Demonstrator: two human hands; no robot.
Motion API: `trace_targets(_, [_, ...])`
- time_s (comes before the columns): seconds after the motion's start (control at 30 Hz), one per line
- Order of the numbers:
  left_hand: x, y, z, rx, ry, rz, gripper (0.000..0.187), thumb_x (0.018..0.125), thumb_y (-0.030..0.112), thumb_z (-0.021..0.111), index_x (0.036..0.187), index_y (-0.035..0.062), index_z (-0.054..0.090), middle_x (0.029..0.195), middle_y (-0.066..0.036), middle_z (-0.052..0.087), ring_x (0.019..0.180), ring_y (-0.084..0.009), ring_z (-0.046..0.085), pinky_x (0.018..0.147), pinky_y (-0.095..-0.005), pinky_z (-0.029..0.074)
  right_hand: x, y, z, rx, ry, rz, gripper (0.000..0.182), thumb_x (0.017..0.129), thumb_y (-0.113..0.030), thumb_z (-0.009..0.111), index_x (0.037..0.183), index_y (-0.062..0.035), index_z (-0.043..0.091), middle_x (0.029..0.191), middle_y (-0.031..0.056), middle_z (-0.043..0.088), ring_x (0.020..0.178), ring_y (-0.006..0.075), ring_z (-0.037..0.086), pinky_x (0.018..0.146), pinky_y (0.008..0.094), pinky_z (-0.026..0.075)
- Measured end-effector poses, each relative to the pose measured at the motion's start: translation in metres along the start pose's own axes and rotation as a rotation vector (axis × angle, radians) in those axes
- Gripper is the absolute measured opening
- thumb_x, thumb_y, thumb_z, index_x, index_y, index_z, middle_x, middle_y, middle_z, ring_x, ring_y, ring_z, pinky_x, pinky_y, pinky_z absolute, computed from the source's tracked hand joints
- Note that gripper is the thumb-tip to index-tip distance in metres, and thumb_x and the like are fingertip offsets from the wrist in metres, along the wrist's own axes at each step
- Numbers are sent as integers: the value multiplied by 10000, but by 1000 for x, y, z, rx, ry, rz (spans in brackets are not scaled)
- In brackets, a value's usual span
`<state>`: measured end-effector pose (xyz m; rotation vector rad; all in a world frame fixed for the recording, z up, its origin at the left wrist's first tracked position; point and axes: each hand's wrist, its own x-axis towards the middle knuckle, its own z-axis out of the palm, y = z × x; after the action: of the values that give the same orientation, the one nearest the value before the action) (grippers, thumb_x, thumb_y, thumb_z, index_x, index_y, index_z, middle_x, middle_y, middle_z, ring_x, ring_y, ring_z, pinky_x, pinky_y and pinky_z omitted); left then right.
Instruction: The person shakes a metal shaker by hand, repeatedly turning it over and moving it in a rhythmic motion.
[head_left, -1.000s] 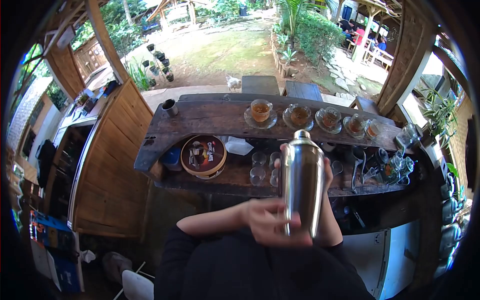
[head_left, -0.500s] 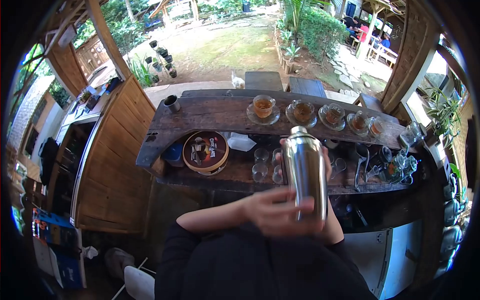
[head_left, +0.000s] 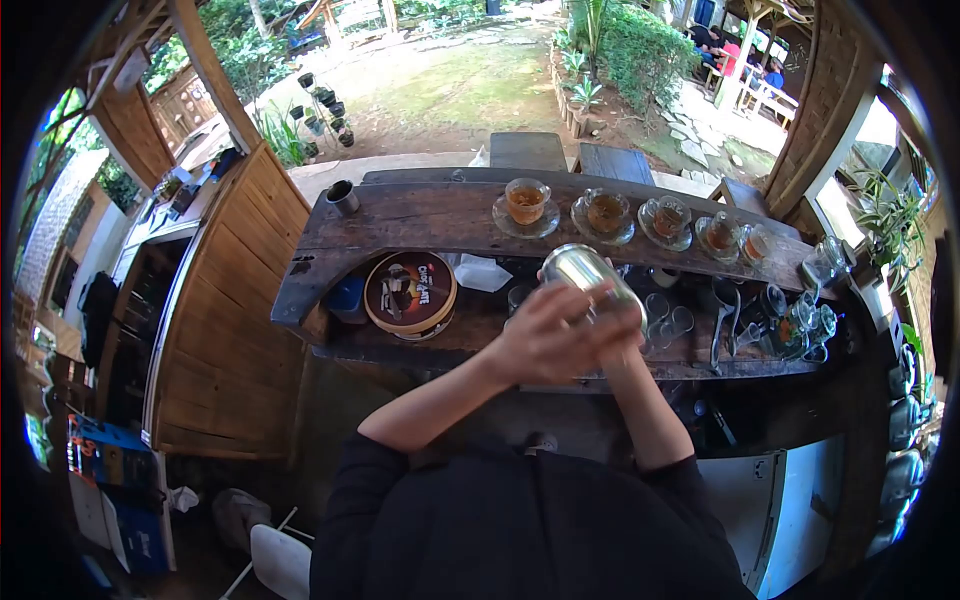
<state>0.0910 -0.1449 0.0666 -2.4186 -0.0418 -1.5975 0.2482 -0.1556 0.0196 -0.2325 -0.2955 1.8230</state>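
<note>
Steel shaker held tilted in two hands above the counter

The shaker (head_left: 588, 266) is in mid-air over the near side of the counter (head_left: 420, 225), leaning, its broad, bright end pointing forward and a little to the left. The left hand (head_left: 548, 335) is curled around its near part, fingers bent across the metal. The right hand (head_left: 624, 328), blurred and partly covered by the left, is also closed about the near end; its separate fingers are hard to make out.

On the shelf below stand glasses (head_left: 682, 320), just right of the hands. To the left lie white paper (head_left: 482, 272), a round tin (head_left: 410, 288) marked chocolate and a blue box (head_left: 347, 300) beside it. Toward the right end are a metal utensil (head_left: 721, 340) and a cluster of glassware (head_left: 800, 328).

Along the raised top runs a row of five glass cups (head_left: 527, 203) with amber liquid, most clearly on saucers. A metal cup (head_left: 342, 199) stands at the left end, a glass jug (head_left: 827, 262) at the right.

Beyond the counter are two stools (head_left: 527, 152), then a lawn (head_left: 450, 100) with potted plants (head_left: 325, 112); people (head_left: 728, 58) sit under a far shelter.
</note>
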Motion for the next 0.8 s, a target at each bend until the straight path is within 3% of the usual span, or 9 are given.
trace_targets(0.13, [13,34,-8,52,345,105,322,756,178,686,1058,290,677,1108,136,618,1114,-178,552,813,-340,469,-15,2,52,-177,-184,-92,731,906,-556,379,1298,60,413,1164,278,543,971,373,603,816,458,527])
trace_targets(0.23, [19,54,-22,88,216,376,313,818,142,585,1085,278,676,1091,137,603,1126,-91,538,937,-370,442,-15,12,55,-140,-470,-131,759,885,-580,401,1316,45,399,1280,267,461,990,401,587,798,458,529])
trace_targets(0.37, [-18,10,6,60,100,90,242,859,242,612,1094,237,666,1215,43,577,1175,-254,516,968,-422,426,1,-4,1,-240,-81,-29,623,914,-496,415,1262,19,470,1151,209,575,1036,340,589,859,457,513])
trace_targets(0.47, [-45,1,13,69,263,-36,321,916,351,515,1192,222,616,1284,27,553,1267,-305,440,1058,-516,297,-7,-12,35,-305,140,-360,537,912,-420,476,1291,-40,465,1178,133,573,1097,270,553,972,423,415])
trace_targets(0.57, [-60,3,14,93,390,-25,582,889,466,509,1366,136,457,1382,-75,463,1348,-390,303,1052,-609,231,-34,-3,66,-546,136,-1014,691,912,-352,497,1472,-142,150,1408,131,339,1250,270,408,1055,420,309])
trace_targets(0.6, [-68,12,14,-102,392,-218,700,857,476,531,1402,79,342,1419,-126,360,1351,-409,277,1073,-564,231,-43,-7,38,-983,239,-1349,715,919,-367,486,1481,-138,107,1428,134,308,1260,281,399,1050,440,323])
trace_targets(0.67, [-77,16,13,-422,368,-501,903,816,508,547,1430,-61,209,1480,-201,231,1364,-390,244,1101,-500,209,-41,18,71,-976,184,-1523,875,860,-443,564,1444,-92,15,1372,236,300,1215,355,411,982,492,391])
trace_targets(0.73, [-68,12,10,-320,358,-567,715,906,439,419,1383,-86,326,1394,-262,383,1355,-452,249,1101,-498,188,-31,29,80,-1306,166,-1725,963,786,-413,677,1393,-77,9,1314,305,304,1173,403,423,930,512,425])
trace_targets(0.8, [-86,6,28,-978,555,-1238,532,981,384,321,1247,-49,480,1218,-149,550,1172,-228,495,1045,-349,299,-17,31,54,-1668,38,-1713,975,716,-272,789,1346,-73,72,1274,347,326,1139,429,447,882,510,451])
